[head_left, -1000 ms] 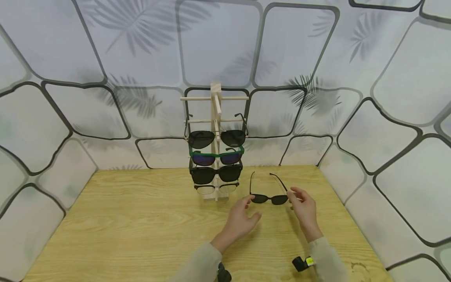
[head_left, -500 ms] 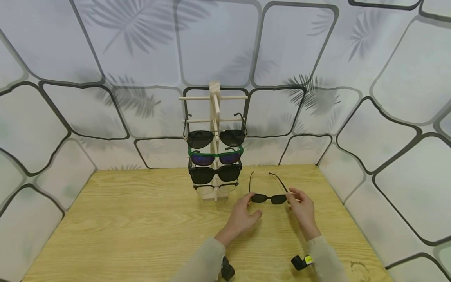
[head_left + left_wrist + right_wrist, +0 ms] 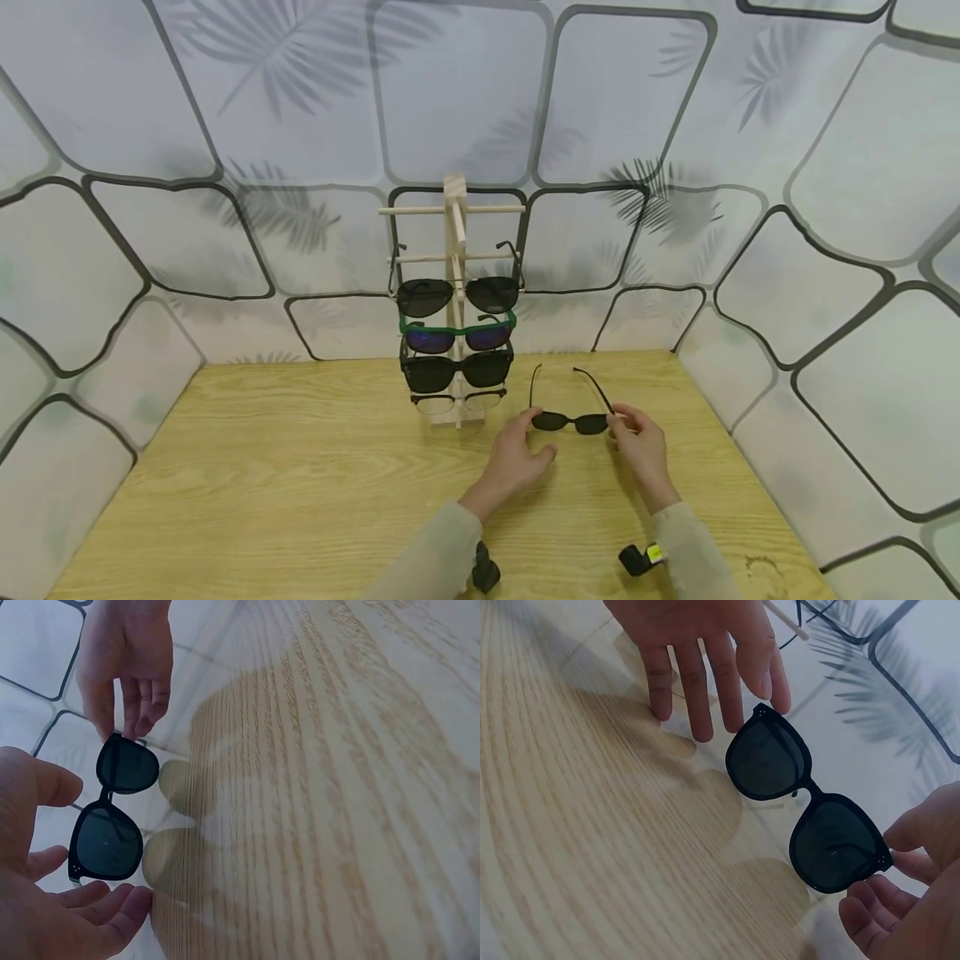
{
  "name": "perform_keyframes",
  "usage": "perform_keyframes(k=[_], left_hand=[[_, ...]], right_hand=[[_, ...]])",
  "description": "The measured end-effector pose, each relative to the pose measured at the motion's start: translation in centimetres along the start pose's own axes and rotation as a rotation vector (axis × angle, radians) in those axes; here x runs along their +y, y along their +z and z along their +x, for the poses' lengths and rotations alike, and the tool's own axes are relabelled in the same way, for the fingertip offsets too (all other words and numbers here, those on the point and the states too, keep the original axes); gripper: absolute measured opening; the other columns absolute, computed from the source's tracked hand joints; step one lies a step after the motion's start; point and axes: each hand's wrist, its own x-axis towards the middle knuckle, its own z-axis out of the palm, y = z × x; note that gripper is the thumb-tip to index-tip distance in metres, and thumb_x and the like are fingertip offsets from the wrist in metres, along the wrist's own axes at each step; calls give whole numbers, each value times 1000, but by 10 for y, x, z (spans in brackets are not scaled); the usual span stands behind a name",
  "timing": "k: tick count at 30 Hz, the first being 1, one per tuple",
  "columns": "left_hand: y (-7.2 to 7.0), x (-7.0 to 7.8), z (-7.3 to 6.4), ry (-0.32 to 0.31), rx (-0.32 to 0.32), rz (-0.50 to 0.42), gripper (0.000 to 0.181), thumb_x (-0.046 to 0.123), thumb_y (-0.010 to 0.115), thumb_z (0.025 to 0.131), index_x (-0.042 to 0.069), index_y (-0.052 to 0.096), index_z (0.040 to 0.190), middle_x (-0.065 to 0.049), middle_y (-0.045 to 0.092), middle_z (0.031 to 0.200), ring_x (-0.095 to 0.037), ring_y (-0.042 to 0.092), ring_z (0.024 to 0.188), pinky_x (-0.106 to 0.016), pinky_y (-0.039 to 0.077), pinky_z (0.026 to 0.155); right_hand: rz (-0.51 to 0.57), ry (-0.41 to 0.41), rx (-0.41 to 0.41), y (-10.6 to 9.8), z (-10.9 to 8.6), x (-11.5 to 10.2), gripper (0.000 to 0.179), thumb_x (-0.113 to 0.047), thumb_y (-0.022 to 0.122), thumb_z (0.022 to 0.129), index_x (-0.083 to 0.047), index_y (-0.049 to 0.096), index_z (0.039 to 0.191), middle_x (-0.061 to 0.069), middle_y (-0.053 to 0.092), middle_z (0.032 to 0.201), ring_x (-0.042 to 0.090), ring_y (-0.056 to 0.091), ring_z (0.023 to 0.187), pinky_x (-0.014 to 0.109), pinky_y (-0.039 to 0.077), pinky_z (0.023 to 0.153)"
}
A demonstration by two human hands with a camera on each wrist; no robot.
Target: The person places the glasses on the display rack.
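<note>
Black sunglasses (image 3: 551, 421) with dark lenses are at the right of the wooden table, temples spread and stretching away from me. At their right end, my right hand (image 3: 643, 454) pinches the frame corner near the hinge. My left hand (image 3: 512, 461) is at the opposite end, index fingertip by the corner, its thumb held well apart. In the left wrist view, the left hand (image 3: 45, 900) has its lower fingers beside the lens (image 3: 109, 844). The right wrist view shows the left hand (image 3: 697, 645) with fingers extended, while the right hand (image 3: 922, 892) holds the other corner.
A wooden display rack (image 3: 455, 217) stands left of the hands. It bears aviator sunglasses (image 3: 491, 294), green-framed sunglasses (image 3: 487, 337), black sunglasses (image 3: 431, 374) and thin-rimmed glasses (image 3: 483, 401). Its top crossbar (image 3: 491, 209) is bare. Patterned walls (image 3: 840, 400) enclose the table (image 3: 285, 467).
The right hand has shifted slightly left, its fingers closing in on the sunglasses' right corner. The left index fingertip has moved slightly up along the left corner. The sunglasses have barely moved.
</note>
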Motion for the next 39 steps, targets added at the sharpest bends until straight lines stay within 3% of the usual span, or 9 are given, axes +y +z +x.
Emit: perform_keyframes(k=[6,15,19,23,29,39], left_hand=[[-1,0,0,-9,-3,-18,59,22,67,101,9,50,155,-19,62,142,-37,61,125,-55,53,98],[-1,0,1,1,-5,-32,58,24,68,99,9,52,153,-17,62,146,-39,62,126,-54,54,98],[0,-1,2,-13,-2,-16,53,23,68,100,7,56,149,-13,69,123,-25,64,99,-39,54,83],[3,-4,2,-9,30,-15,43,19,66,102,3,62,142,-6,66,94,-10,52,75,-28,45,69],[6,-8,3,23,104,-13,34,15,66,101,0,69,132,-5,70,91,-5,49,71,-24,45,66],[6,-9,3,60,155,-6,25,11,63,104,-2,72,124,-5,67,82,-3,41,61,-23,42,62]], right_hand=[[-22,5,10,1,0,2,37,-15,64,106,3,64,138,7,74,103,3,66,79,20,58,69],[30,20,3,0,0,5,39,-12,64,105,6,62,139,3,74,99,1,66,75,20,57,68],[39,35,3,0,-1,5,37,-12,64,105,6,63,138,1,73,99,2,67,76,20,58,69],[29,43,-3,1,-4,4,36,-15,63,106,3,65,137,-1,72,99,6,68,80,21,59,71],[-7,36,-13,-1,-9,4,35,-22,60,109,0,68,135,2,74,106,10,69,87,23,59,74],[-12,44,-44,-4,-11,5,37,-22,58,109,1,67,137,7,73,115,10,69,86,23,58,74]])
